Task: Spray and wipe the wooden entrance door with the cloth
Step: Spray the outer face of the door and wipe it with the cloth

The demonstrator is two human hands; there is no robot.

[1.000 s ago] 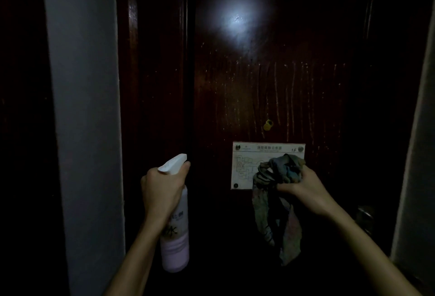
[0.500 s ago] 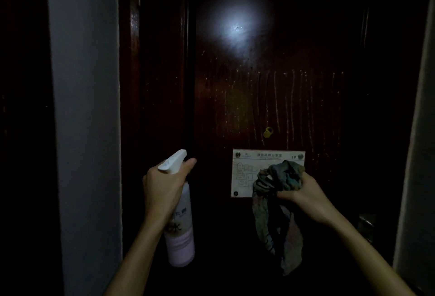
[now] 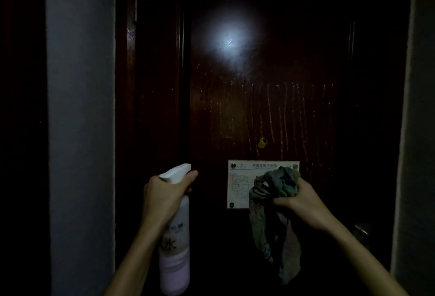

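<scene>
The dark wooden entrance door (image 3: 259,98) fills the middle of the view, with wet streaks running down its upper panel and a bright light spot on it. My left hand (image 3: 164,198) grips the neck of a white spray bottle (image 3: 175,258), nozzle pointing at the door, one finger at the trigger. My right hand (image 3: 303,204) holds a bunched, faded cloth (image 3: 275,229) against the lower right part of a white notice plate (image 3: 240,182) on the door. The cloth's loose end hangs down below my hand.
A grey wall pillar (image 3: 80,131) stands at the left of the door frame, and another pale wall edge (image 3: 414,154) at the right. A small brass peephole cover (image 3: 262,142) sits above the plate. A metal door handle (image 3: 361,229) glints low right.
The view has tilted up slightly, so the plate and hands sit lower in frame. The spray bottle has shifted a little right and down. The cloth stays on the plate.
</scene>
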